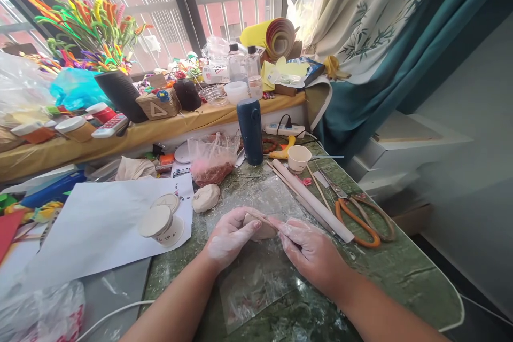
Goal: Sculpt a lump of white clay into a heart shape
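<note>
The left hand (234, 238) is curling its fingers round a pale, doughlike piece (264, 231); the right hand (306, 248) is pinching at its right edge; the piece is sitting between them over a clear plastic sheet (256, 294) on the green tabletop (417, 272); it is looking partly flattened, so I'm judging the shaping unfinished; just beyond, a thick lump (206, 199) is lying unshaped, apparently left to do; off to the right, a white roller (320, 200) is resting, untouched, beside orange-handled scissors (360, 222).
</note>
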The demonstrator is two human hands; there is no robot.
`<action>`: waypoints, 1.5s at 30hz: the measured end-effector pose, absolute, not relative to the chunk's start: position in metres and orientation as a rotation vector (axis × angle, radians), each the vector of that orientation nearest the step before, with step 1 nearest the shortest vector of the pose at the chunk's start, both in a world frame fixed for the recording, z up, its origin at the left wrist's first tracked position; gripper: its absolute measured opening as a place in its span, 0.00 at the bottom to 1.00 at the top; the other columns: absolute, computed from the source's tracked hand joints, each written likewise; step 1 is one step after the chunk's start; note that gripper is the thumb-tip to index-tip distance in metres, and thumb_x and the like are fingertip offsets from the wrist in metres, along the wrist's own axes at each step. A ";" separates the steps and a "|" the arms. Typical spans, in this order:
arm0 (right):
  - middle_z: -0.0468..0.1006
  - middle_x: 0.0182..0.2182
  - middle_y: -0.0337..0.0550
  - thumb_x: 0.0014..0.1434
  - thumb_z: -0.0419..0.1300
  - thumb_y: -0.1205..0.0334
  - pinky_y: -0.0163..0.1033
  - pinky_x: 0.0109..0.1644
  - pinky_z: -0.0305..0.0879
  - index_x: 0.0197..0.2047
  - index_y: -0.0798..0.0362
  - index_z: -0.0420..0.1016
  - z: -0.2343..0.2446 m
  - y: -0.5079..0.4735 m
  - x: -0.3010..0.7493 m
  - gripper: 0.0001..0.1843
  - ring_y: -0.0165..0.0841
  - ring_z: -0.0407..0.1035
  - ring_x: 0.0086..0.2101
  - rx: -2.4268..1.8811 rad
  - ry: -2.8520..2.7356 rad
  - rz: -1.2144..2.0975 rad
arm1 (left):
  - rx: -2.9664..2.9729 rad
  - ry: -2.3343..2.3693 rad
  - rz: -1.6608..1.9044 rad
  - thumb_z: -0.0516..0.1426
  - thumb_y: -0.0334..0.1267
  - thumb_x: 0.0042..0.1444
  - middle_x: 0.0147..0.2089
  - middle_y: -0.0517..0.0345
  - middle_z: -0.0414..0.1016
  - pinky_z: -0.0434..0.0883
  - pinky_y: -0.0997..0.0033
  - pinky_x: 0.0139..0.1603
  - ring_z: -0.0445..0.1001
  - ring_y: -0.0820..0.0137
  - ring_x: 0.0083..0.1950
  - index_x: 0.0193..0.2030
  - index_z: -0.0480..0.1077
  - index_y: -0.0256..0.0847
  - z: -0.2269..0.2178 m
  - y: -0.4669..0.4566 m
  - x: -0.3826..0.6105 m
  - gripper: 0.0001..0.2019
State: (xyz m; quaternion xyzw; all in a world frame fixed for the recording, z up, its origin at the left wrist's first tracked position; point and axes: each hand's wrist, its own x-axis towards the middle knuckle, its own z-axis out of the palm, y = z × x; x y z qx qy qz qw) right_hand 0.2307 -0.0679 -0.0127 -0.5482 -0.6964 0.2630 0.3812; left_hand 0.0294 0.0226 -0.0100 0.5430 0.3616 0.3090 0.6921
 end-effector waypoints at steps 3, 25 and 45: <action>0.77 0.32 0.42 0.71 0.51 0.62 0.38 0.41 0.73 0.63 0.47 0.77 -0.014 -0.068 0.231 0.22 0.34 0.75 0.35 -1.366 -1.758 0.628 | 1.261 0.825 0.710 0.70 0.55 0.53 0.40 0.54 0.83 0.73 0.71 0.45 0.77 0.65 0.42 0.43 0.80 0.39 -0.009 0.022 0.029 0.21; 0.76 0.33 0.41 0.72 0.51 0.61 0.38 0.41 0.69 0.63 0.44 0.77 -0.021 -0.068 0.233 0.21 0.34 0.72 0.35 -1.351 -1.796 0.686 | 1.258 0.761 0.678 0.70 0.52 0.54 0.42 0.52 0.84 0.74 0.70 0.48 0.80 0.65 0.44 0.42 0.82 0.39 -0.013 0.025 0.028 0.18; 0.84 0.48 0.50 0.74 0.46 0.58 0.45 0.57 0.72 0.65 0.49 0.74 -0.010 -0.065 0.234 0.24 0.40 0.77 0.52 -1.379 -1.806 0.864 | 1.368 0.758 0.649 0.66 0.51 0.60 0.45 0.53 0.84 0.73 0.68 0.50 0.80 0.62 0.46 0.44 0.82 0.41 -0.013 0.025 0.028 0.16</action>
